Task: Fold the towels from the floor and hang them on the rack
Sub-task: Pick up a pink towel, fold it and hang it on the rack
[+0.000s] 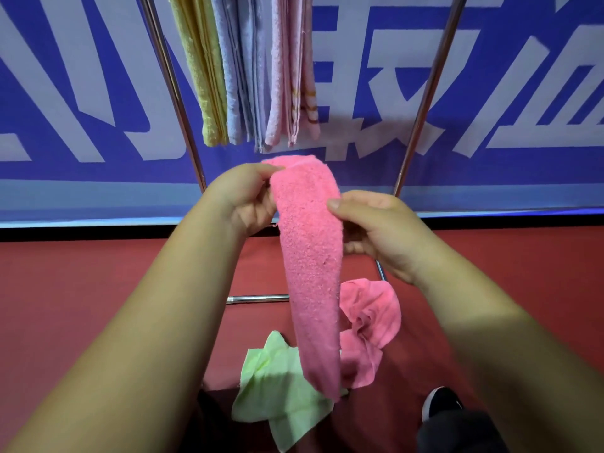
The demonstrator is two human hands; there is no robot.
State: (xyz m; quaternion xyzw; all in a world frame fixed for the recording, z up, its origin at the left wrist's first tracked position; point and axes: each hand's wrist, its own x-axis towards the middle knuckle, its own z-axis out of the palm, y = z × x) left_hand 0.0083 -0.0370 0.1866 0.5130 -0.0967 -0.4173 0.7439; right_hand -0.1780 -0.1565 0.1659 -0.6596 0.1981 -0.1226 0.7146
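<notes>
While both the left hand [243, 199] and right hand [376, 230] pinch the folded pink towel [310, 273], hanging on the rack [176, 93] above them likely follows.

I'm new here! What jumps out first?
A bright pink towel dangles in the middle, pinched by the left hand and right hand. Behind, folded pastel towels hang on the metal rack. Below, a green towel and a crumpled pink towel lie on the red floor.
</notes>
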